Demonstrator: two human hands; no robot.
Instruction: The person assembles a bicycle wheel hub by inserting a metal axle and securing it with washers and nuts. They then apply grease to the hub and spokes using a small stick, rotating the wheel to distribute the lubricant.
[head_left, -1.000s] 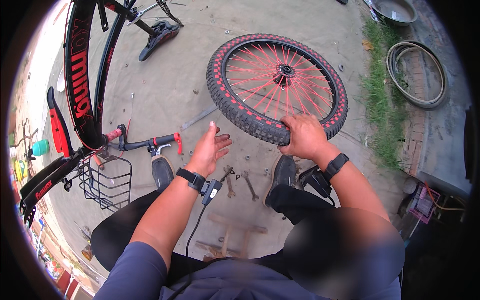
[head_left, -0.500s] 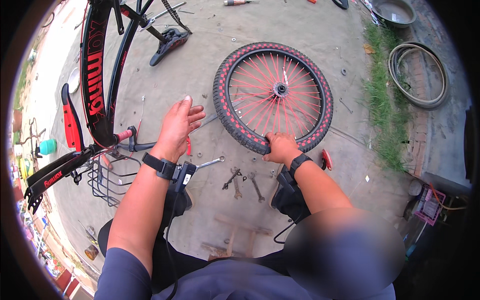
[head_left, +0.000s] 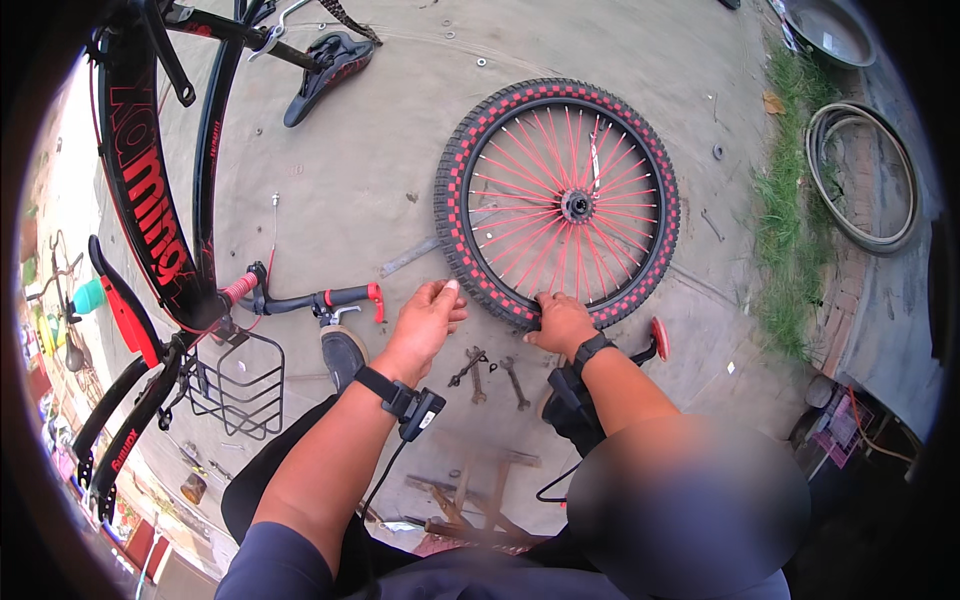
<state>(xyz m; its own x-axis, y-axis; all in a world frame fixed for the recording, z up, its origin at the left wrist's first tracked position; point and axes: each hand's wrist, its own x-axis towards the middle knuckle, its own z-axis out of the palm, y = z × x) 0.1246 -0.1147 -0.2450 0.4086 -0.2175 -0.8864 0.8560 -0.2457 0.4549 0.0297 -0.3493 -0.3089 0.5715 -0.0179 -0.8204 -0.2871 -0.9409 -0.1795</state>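
Note:
A bicycle wheel [head_left: 577,206] with red spokes and a black tyre checked in red lies in front of me. My right hand [head_left: 562,325] grips the near edge of its tyre, thumb outside and fingers over the rim. Just left of the tyre, my left hand [head_left: 425,325] hovers with loosely bent fingers and nothing visible in it. It is close to the tyre but appears apart from it. Between my feet, two open-ended spanners, one on the left [head_left: 477,377] and one on the right [head_left: 515,384], lie on the ground with a small black part.
To the left is a black-and-red bicycle frame [head_left: 150,190] with its saddle [head_left: 330,75], handlebar grip [head_left: 350,296] and wire basket [head_left: 240,385]. A wooden stool [head_left: 485,500] is below me. Grass [head_left: 790,200], a coiled tyre [head_left: 865,175] and a metal basin [head_left: 830,30] lie right.
My left hand has moved right, nearer the tyre, and its fingers have bent more. My right hand stays on the tyre. The whole view has shifted, bringing the handlebar grip into sight.

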